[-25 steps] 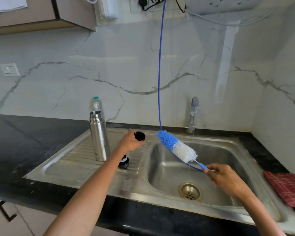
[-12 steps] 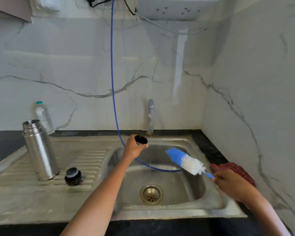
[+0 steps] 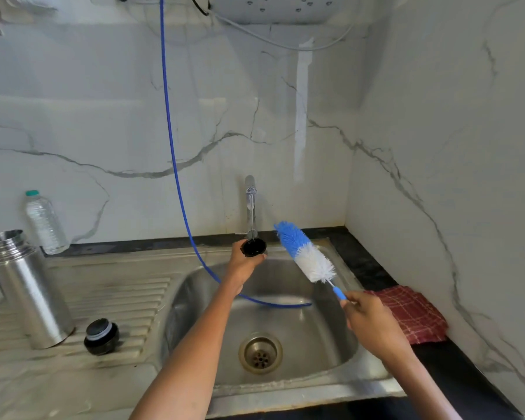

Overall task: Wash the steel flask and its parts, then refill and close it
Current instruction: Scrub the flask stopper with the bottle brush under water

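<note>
The steel flask (image 3: pixel 28 289) stands upright and uncapped on the drainboard at the left. Its black stopper (image 3: pixel 101 336) lies beside it on the ribs. My left hand (image 3: pixel 244 262) holds the flask's small cup-shaped cap (image 3: pixel 254 247), dark inside, mouth up right under the tap (image 3: pixel 250 204) over the sink basin. My right hand (image 3: pixel 369 321) grips the blue handle of a bottle brush (image 3: pixel 305 253). The blue-and-white bristle head points up-left, just right of the cap and apart from it.
A steel sink (image 3: pixel 340 353) with a drain (image 3: pixel 260 353) lies below my hands. A blue hose (image 3: pixel 170 140) hangs from above and curls into the basin. A clear plastic bottle (image 3: pixel 44 222) stands behind the flask. A red checked cloth (image 3: pixel 412 313) lies on the black counter at the right.
My left hand carried the cap from above the drainboard to under the tap. The brush rose in my right hand toward the cap. My view swung right.
</note>
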The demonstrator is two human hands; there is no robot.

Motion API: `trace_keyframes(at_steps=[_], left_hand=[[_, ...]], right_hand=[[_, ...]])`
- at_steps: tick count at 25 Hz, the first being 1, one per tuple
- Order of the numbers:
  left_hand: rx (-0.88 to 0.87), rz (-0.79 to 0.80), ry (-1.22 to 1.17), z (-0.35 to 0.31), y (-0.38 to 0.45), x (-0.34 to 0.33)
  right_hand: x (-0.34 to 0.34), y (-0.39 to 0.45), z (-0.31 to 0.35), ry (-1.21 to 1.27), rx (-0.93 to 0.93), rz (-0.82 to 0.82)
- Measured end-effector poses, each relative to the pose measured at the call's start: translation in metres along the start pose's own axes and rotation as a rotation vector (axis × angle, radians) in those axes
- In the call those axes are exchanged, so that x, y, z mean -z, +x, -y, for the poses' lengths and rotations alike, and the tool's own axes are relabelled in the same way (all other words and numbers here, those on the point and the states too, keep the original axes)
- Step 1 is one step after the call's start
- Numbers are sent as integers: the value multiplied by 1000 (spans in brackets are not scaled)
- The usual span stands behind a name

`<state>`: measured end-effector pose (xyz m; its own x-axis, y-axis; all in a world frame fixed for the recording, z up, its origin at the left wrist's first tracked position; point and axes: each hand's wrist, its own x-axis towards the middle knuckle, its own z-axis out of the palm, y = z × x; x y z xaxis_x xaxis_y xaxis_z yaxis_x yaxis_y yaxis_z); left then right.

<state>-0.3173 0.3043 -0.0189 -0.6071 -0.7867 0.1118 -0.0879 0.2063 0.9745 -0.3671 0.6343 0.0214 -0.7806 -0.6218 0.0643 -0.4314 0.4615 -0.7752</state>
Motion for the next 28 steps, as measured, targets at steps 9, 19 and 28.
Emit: trace_keyframes(at_steps=[9, 19, 28], left_hand=[[268, -22, -431, 0, -20, 11], [350, 178, -413, 6, -57, 89], [434, 191, -175, 3, -67, 93]], right_hand=[[-6, 12, -2, -23, 125, 43], [32, 14, 6, -401, 398, 271], [0, 37, 15, -866, 1090, -228]])
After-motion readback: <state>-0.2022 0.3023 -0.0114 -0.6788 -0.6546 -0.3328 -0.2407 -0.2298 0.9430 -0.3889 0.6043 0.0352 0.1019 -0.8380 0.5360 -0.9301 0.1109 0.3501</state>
